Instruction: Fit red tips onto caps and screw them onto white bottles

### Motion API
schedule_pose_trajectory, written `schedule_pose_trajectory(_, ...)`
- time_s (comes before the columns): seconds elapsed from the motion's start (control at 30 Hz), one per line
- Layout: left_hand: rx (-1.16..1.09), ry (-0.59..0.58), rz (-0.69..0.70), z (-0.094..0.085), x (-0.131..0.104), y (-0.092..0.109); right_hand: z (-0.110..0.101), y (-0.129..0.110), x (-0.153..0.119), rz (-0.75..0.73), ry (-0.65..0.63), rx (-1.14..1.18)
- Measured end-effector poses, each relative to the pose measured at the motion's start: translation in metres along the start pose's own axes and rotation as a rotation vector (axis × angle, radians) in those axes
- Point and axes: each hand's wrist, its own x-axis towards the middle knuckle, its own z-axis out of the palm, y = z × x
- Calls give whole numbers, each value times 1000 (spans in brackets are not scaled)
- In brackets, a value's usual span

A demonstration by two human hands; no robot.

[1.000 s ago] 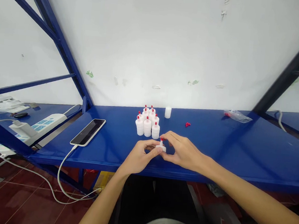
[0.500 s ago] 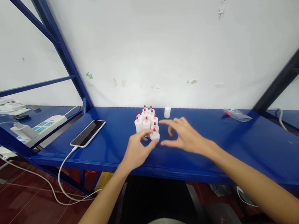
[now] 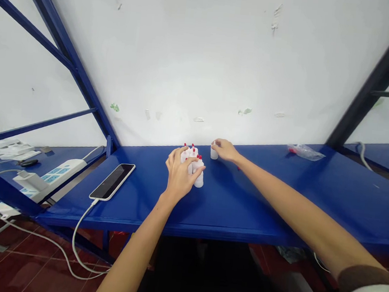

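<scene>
Several white bottles with red tips [image 3: 198, 176] stand close together near the middle of the blue table. My left hand [image 3: 180, 172] is spread over and around the front and left of this group, its fingers apart and touching the bottles; it hides part of them. To the right and behind, a single white bottle [image 3: 214, 153] stands near the wall, with no red tip visible. The fingers of my right hand [image 3: 225, 149] are closed on its top. A small red piece [image 3: 239, 168] shows just below my right wrist.
A phone [image 3: 113, 182] on a white cable lies at the table's left. Further left are a power strip [image 3: 54, 174] and blue frame bars. A clear plastic bag [image 3: 306, 152] lies back right, near a dark post.
My right hand has moved back to the lone bottle and taken hold of its top. My left hand has shifted up over the group. A small red piece now shows by my right wrist.
</scene>
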Motion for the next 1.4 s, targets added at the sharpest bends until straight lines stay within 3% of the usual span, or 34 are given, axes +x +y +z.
schedule_pose_trajectory(0.37,-12,-25,-37,-3,-10,-3,-27,-6,-81,-193,-76,48)
schedule_pose_trajectory(0.53,-60,-22,-76,-4,-11,-4,-31,-12,-106,-186,-101,147)
schedule_pose_trajectory(0.9,-5,-16,-61,-1,-14,-3,-21,-11,-114,-204,-61,258)
schedule_pose_trajectory(1.07,35,-17,7,-5,-20,-5,-21,-13,-116,-194,-42,250)
schedule_pose_trajectory(1.4,47,75,31,-8,-22,-4,-20,-13,-117,-194,-33,267)
